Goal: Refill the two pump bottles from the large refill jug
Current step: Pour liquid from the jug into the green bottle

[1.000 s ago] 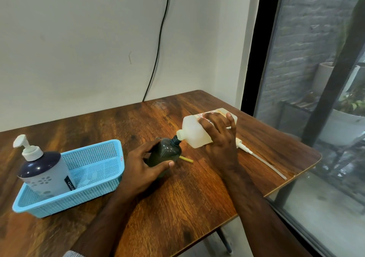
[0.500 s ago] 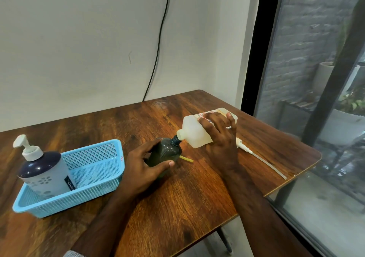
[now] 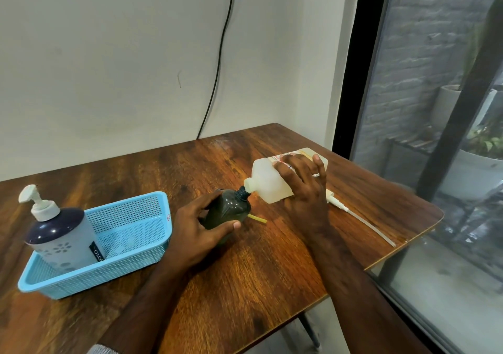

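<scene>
My left hand (image 3: 194,224) grips a dark green pump bottle (image 3: 230,211) with its pump off, standing on the table. My right hand (image 3: 304,187) holds the translucent white refill jug (image 3: 265,181) tipped on its side, spout against the dark bottle's open neck. A second pump bottle (image 3: 58,234), pale blue with a navy top and white pump, stands in the left end of a light blue basket (image 3: 130,231). The removed white pump with its long tube (image 3: 359,221) lies on the table right of my right hand.
A small yellow strip (image 3: 258,219) lies on the wooden table (image 3: 245,285) beside the dark bottle. The table's right edge ends near a glass window. A black cable runs down the wall behind.
</scene>
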### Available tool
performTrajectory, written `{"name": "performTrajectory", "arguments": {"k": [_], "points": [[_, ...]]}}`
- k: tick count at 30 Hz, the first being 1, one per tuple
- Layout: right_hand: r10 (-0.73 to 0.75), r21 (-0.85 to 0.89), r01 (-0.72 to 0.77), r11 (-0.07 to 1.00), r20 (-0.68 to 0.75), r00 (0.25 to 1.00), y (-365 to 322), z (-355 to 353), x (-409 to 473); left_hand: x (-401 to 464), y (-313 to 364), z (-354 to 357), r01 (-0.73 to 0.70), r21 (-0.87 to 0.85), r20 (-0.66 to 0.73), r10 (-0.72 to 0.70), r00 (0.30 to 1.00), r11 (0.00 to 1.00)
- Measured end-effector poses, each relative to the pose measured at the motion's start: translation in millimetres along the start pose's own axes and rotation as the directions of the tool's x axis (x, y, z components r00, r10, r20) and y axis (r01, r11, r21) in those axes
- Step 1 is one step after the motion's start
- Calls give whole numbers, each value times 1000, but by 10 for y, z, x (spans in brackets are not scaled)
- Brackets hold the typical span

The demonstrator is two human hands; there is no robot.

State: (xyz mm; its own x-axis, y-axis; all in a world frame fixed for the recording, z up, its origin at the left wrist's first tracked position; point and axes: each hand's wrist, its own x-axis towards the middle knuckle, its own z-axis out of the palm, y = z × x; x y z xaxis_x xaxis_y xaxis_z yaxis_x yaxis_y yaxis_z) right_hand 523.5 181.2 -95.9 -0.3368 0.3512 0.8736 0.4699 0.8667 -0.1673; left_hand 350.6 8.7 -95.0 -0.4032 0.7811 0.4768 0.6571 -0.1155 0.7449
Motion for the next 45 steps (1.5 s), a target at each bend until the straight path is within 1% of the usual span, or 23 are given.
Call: {"name": "performTrajectory", "arguments": {"k": [6,11,45], "points": [[-1,0,1,1000,-6,1000,1,1,-8,-8,15,-7,7,-19,12,-7,1000,1000],[-7,-6,7,1000,-7,1000,17,17,-8,-13,-8,-4,30,-4,0,-30,1000,1000],[-13,-19,12,1000,-6,1000,-2,-4,7,-18,2,-2,13,17,-8,-13,1000,1000]]}}
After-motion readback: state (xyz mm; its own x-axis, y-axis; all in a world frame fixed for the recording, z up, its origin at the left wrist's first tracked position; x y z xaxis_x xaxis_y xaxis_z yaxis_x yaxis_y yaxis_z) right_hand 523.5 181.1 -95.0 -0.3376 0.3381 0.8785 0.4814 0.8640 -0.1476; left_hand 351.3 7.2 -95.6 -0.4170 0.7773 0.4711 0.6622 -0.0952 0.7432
